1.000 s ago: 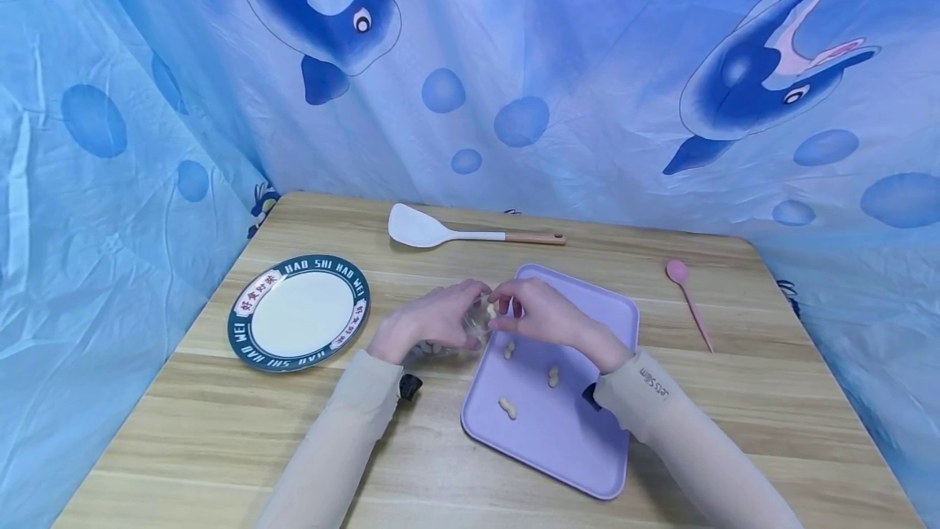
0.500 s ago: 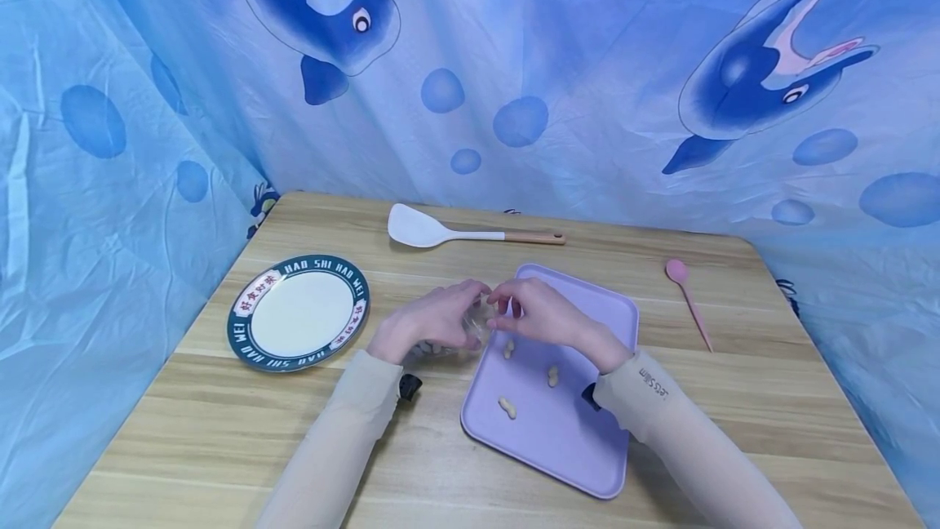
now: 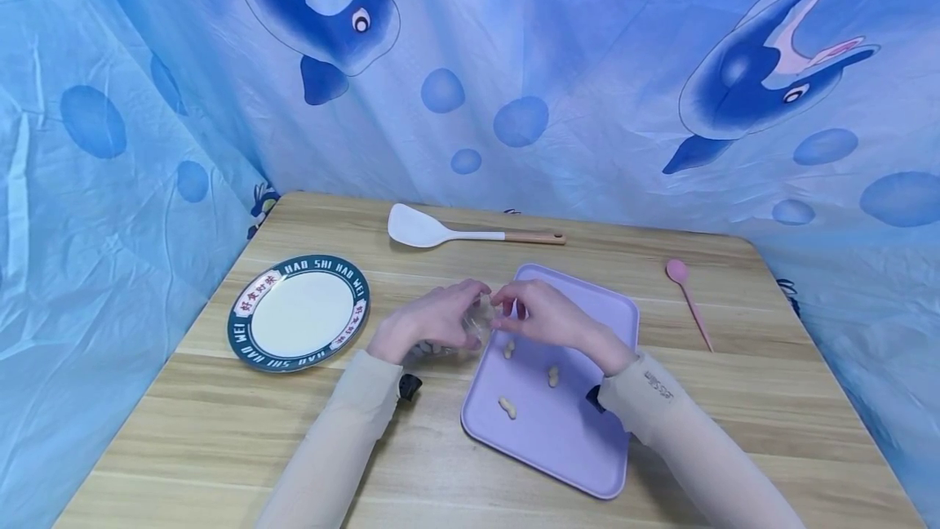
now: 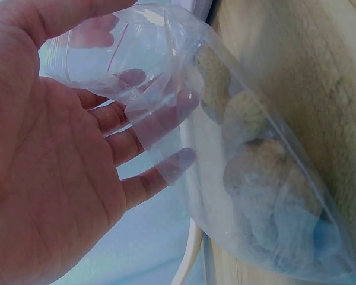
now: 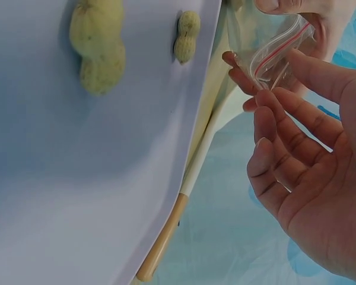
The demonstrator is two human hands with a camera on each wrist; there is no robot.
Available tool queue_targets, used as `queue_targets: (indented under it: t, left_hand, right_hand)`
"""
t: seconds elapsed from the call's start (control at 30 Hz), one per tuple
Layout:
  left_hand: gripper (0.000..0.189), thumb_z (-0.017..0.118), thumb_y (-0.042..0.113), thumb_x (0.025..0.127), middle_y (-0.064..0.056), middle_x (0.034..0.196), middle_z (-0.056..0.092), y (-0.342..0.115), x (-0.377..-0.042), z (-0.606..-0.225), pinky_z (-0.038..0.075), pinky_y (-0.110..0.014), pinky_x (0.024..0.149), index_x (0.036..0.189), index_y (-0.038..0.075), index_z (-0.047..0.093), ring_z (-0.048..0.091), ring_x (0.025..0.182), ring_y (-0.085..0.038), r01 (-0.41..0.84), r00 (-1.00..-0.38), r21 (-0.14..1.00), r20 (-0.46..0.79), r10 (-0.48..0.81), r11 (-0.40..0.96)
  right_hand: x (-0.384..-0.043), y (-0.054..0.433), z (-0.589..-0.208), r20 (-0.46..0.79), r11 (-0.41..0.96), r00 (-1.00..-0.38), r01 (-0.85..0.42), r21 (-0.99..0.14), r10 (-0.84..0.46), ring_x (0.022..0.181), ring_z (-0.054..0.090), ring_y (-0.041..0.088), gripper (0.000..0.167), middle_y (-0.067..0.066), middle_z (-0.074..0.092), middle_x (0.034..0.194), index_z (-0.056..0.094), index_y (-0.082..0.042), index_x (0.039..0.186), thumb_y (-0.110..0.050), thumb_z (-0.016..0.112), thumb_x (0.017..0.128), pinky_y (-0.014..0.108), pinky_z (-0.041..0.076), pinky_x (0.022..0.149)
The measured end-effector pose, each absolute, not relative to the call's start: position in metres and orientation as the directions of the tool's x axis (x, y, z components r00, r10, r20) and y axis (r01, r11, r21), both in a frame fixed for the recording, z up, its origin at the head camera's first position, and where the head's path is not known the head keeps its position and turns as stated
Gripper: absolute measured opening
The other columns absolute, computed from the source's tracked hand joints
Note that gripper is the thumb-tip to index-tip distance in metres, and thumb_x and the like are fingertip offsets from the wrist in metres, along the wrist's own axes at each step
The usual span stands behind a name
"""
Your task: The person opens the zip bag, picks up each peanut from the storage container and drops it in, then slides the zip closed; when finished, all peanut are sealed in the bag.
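Observation:
My left hand (image 3: 435,318) holds a clear zip bag (image 4: 166,59) by its mouth, thumb on one side and fingers behind the film. Several unshelled peanuts lie in the lower part of the bag, which rests at the tray's left edge. Beside the bag's mouth is my right hand (image 3: 543,313), fingers bent, thumb apart from the index finger, and no peanut shows between them. In the right wrist view the red zip line of the bag is just beyond those fingertips. On the purple tray (image 3: 565,447) lie three peanuts (image 3: 553,376), (image 5: 187,37) two of them close in the right wrist view.
A green-rimmed plate (image 3: 360,284) stands on the left of the wooden table (image 3: 411,472). Behind the hands lies a white spatula (image 3: 417,227) with a wooden handle. A pink spoon (image 3: 677,271) is on the right. A blue dolphin-print curtain (image 3: 587,64) hangs behind.
A second ago a peanut showed at the right fingertips by the bag's mouth; it no longer shows there. The right hand has shifted slightly right. The left hand stays in place.

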State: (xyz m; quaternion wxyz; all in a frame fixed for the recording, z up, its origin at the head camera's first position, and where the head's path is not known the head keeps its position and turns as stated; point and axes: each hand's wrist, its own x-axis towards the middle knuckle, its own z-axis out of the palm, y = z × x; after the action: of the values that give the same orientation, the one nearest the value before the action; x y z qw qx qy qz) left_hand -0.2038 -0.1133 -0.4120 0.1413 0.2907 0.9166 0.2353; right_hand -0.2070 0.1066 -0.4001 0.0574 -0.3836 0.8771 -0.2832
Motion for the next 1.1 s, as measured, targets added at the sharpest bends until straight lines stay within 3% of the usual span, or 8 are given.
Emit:
queue_targets:
  t: [0.6, 1.1]
  left_hand:
    - [0.082, 0.082, 0.026, 0.077, -0.007, 0.134, 0.057, -0.115, -0.202, -0.412, 0.045, -0.041, 0.101, 0.147, 0.011, 0.042, 0.055, 0.12, -0.025, 0.43, -0.802, 0.539, -0.141, 0.581, 0.725]
    - [0.082, 0.081, 0.025, 0.076, -0.008, 0.136, 0.055, -0.116, -0.201, -0.412, 0.044, -0.041, 0.103, 0.147, 0.01, 0.043, 0.055, 0.122, -0.026, 0.43, -0.803, 0.541, -0.137, 0.58, 0.723]
  right_hand:
    - [-0.183, 0.165, -0.409, 0.086, 0.612, -0.72, -0.642, -0.462, -0.689, 0.072, 0.059, 0.009, 0.027, -0.004, 0.067, 0.084, 0.073, -0.001, 0.106, -0.021, 0.077, 0.088, 0.026, 0.051, 0.066]
    - [-0.153, 0.185, -0.435, 0.03, 0.686, -0.76, -0.601, -0.411, -0.649, 0.075, 0.056, 0.009, 0.039, -0.009, 0.063, 0.084, 0.074, -0.007, 0.101, -0.033, 0.087, 0.076, 0.027, 0.049, 0.068]
